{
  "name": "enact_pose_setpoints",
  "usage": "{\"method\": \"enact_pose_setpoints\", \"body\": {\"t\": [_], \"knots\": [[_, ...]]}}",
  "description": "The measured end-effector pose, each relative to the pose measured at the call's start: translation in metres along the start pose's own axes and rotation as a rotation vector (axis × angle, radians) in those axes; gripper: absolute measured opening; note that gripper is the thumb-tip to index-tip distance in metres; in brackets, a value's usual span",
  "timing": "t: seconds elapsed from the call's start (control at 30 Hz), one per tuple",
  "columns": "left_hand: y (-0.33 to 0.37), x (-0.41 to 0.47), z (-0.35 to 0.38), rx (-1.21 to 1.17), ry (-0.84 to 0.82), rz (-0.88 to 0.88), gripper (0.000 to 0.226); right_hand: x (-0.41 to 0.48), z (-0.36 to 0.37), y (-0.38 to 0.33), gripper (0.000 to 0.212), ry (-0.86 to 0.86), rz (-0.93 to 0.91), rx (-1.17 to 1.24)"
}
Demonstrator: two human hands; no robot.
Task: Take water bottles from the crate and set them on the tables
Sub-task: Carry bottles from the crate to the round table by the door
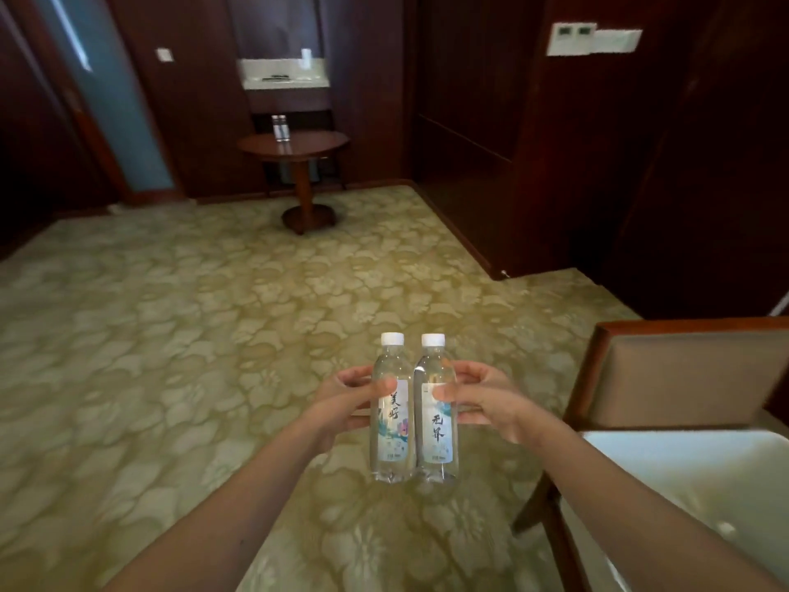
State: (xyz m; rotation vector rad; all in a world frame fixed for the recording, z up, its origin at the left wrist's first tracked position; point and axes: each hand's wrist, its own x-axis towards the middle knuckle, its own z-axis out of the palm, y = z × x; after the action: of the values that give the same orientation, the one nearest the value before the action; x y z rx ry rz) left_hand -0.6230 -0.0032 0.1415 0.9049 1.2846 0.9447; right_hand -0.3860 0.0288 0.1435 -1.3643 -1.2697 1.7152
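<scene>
I am gripping one clear plastic white-capped water bottle in my curled left hand, its twin in my curled right hand, upright and touching above the pale floral carpet, judging them best carried level to the far round wooden desk.

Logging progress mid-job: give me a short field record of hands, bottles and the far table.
left hand: grips clear plastic white-capped water bottle, upright
right hand: grips second matching bottle, upright
bottles: side by side, touching, above patterned green carpet
round dark wooden pedestal table: across the room, clear bottles standing on it
crate: not in view
</scene>
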Motion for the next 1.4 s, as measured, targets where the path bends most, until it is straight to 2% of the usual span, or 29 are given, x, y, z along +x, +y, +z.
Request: {"method": "enact_pose_setpoints", "body": {"t": [0.1,0.33,0.47,0.63,0.67,0.8,0.87,0.93,1.0,1.17,1.33,1.4], "knots": [[0.007,-0.006,-0.039,-0.033,0.105,0.023,0.065,0.025,0.035,-0.016,0.08,-0.065,-0.014,-0.029],[0.016,0.009,-0.106,-0.068,0.264,0.047,0.079,0.088,0.089,-0.045,0.071,-0.189,-0.032,-0.076],[0.024,0.039,-0.133,-0.094,0.305,0.052,0.076,0.14,0.103,-0.057,0.069,-0.237,-0.028,-0.093],[0.047,0.096,-0.158,-0.098,0.354,0.071,0.054,0.22,0.111,-0.082,0.079,-0.302,-0.047,-0.104],[0.054,0.109,-0.163,-0.101,0.367,0.072,0.054,0.238,0.112,-0.09,0.078,-0.315,-0.053,-0.104],[0.088,0.165,-0.184,-0.1,0.425,0.08,0.078,0.308,0.112,-0.127,0.055,-0.352,-0.058,-0.119],[0.105,0.194,-0.191,-0.098,0.44,0.094,0.071,0.342,0.11,-0.146,0.055,-0.378,-0.066,-0.127],[0.122,0.221,-0.196,-0.099,0.452,0.112,0.064,0.375,0.108,-0.165,0.065,-0.404,-0.084,-0.132],[0.138,0.247,-0.201,-0.098,0.471,0.13,0.065,0.405,0.105,-0.182,0.073,-0.413,-0.092,-0.144],[0.176,0.308,-0.217,-0.081,0.464,0.142,0.069,0.46,0.096,-0.219,0.068,-0.406,-0.113,-0.124],[0.207,0.38,-0.238,-0.087,0.437,0.141,0.051,0.525,0.09,-0.252,0.063,-0.384,-0.11,-0.117],[0.217,0.412,-0.251,-0.086,0.421,0.141,0.061,0.557,0.09,-0.263,0.06,-0.367,-0.107,-0.112]]}}
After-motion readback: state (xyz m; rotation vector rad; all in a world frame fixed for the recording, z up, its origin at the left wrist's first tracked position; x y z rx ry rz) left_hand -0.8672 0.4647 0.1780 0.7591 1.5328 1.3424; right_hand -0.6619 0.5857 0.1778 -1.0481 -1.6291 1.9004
